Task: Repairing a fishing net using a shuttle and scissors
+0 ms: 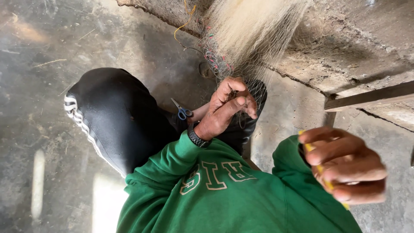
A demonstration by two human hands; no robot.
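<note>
The fishing net (241,47) hangs as a pale, fine-meshed bundle from the top of the view, with small coloured bits along its near edge, and its lower end gathers right at the left hand (226,110). That hand is curled shut on the net, fingers and thumb pinching a fold of mesh just below the bundle. A black wristband (197,138) sits on its wrist. The right hand (347,166) is well away from the net, lower and to the right, close to the camera and blurred; its fingers are closed round a slim yellow tool (321,174), probably a netting needle, though its tip cannot be made out.

Just left of the net's lower end, a pair of blue-handled scissors (182,111) rests on the person's black trouser leg (116,112). A yellow cord (183,21) trails left of the bundle's top. The green sweatshirt (224,190) fills the foreground, and the concrete floor (43,64) spreads around the net.

To do this step well, I judge the pinching hand should keep the mesh taut and spread enough to show one opening, so the tool passes through cleanly without snagging neighbouring strands.
</note>
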